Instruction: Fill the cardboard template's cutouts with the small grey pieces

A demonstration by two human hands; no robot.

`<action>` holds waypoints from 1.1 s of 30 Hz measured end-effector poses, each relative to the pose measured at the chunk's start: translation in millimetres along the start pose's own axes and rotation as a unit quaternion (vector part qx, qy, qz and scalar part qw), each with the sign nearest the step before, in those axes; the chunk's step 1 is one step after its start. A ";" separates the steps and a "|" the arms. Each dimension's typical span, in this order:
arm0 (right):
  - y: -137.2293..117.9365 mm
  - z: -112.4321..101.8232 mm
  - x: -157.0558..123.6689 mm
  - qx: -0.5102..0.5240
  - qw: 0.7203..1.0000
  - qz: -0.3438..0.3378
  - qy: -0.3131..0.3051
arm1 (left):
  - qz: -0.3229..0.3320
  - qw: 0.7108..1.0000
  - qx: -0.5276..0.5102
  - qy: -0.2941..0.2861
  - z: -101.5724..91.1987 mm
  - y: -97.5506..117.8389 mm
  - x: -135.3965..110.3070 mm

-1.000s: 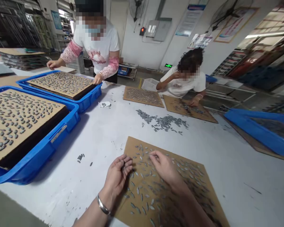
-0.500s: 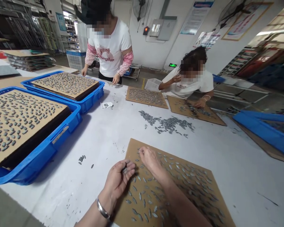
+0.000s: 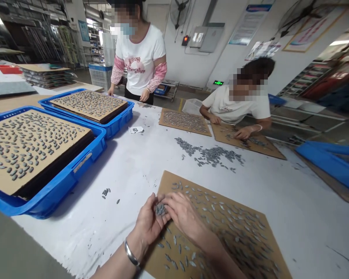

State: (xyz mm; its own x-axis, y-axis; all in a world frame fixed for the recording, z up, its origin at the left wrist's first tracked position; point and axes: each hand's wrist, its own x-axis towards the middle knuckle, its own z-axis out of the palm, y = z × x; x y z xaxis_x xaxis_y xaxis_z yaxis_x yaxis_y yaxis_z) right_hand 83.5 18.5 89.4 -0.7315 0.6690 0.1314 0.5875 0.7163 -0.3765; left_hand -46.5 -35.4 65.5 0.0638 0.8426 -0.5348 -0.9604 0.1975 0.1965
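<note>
My left hand (image 3: 147, 221) is cupped palm up over the left edge of a brown board (image 3: 166, 181), with a small heap of grey leaf-shaped pieces (image 3: 160, 209) in it. My right hand (image 3: 184, 214) reaches over the board to that palm, its fingers bent against the heap. The fingertips are partly hidden, so what they pinch cannot be made out. Rows of similar grey pieces (image 3: 212, 197) lie spaced out on the board, partly covered by my right forearm.
A loose pile of grey pieces (image 3: 212, 155) lies beyond the board. Two blue crates (image 3: 88, 155) with loaded boards stand at left. Across the table, one co-worker (image 3: 139, 58) stands and another (image 3: 238, 100) sits at a board (image 3: 275, 151). Another blue crate (image 3: 322, 155) is at right.
My right hand has come back from the board's far left corner to my left palm. The heap in my left hand now shows more. The seated co-worker's raised hand has dropped.
</note>
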 end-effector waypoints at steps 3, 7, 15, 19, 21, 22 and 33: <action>3.8 1.0 -6.5 0.041 0.999 0.018 0.001 | -0.005 1.000 0.002 -0.005 0.1 0.6 -0.4; 36.4 -6.8 -1.0 0.110 0.990 0.088 0.027 | -0.007 1.000 0.015 0.013 2.2 1.1 -0.4; 103.4 -3.4 57.1 -0.086 0.975 0.202 0.022 | -0.008 0.998 0.027 0.051 3.3 4.6 0.4; 97.4 5.8 68.1 -0.116 0.973 0.197 -0.003 | -0.010 0.999 0.023 0.046 3.7 6.4 0.5; 94.5 4.1 68.9 -0.125 0.972 0.197 -0.010 | -0.012 0.999 0.023 0.047 4.2 7.0 0.3; 93.2 1.4 68.1 -0.127 0.972 0.197 -0.011 | -0.013 0.999 0.023 0.048 4.6 7.3 0.1; 12.5 -14.0 3.0 0.022 0.999 -0.024 -0.013 | -0.012 1.000 -0.021 -0.013 7.6 2.7 -4.4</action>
State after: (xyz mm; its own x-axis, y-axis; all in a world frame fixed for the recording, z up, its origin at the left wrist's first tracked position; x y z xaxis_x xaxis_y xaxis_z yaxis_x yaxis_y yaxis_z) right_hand 93.5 32.2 97.9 -0.7676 0.6284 0.1263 0.5365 0.7377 -0.4100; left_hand -47.4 -34.7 74.6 0.0941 0.8507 -0.5171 -0.9690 0.1975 0.1485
